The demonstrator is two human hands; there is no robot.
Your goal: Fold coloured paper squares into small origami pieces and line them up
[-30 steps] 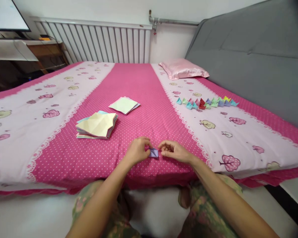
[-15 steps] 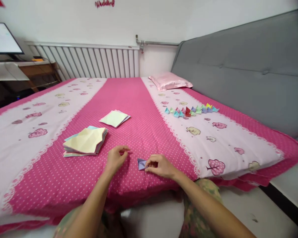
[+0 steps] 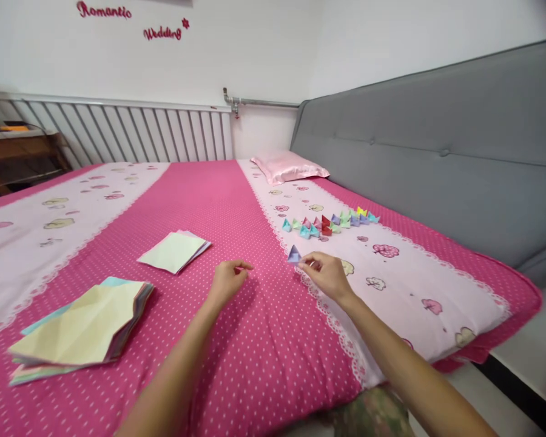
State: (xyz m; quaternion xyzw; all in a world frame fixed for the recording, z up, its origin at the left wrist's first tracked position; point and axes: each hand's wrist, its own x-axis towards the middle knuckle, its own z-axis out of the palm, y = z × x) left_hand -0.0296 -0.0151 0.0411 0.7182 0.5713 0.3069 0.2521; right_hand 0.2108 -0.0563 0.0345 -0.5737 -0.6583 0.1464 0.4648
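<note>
Between the thumb and fingers of my right hand (image 3: 325,273) is a small purple origami boat (image 3: 293,255), pinched at its right end, above the lace edge of the bedspread. Several folded paper boats (image 3: 326,226) in blue, green, pink, red, purple and yellow stand in rows just beyond it. My left hand (image 3: 230,280) hovers over the pink dotted strip with curved fingers apart and nothing in them. To its left lies a small stack of pale paper squares (image 3: 173,252). Nearer to me is a thicker, creased stack of paper (image 3: 79,325), cream on top.
The pink bedspread (image 3: 200,194) covers the bed. A pink pillow (image 3: 289,167) rests at the far end, beside the grey padded headboard (image 3: 414,139). A white radiator (image 3: 131,130) lines the far wall, and a wooden desk (image 3: 18,145) stands at the far left.
My right hand has carried the purple boat up and forward, towards the rows of boats. My left hand has moved forward too, still free. The view has turned to the right.
</note>
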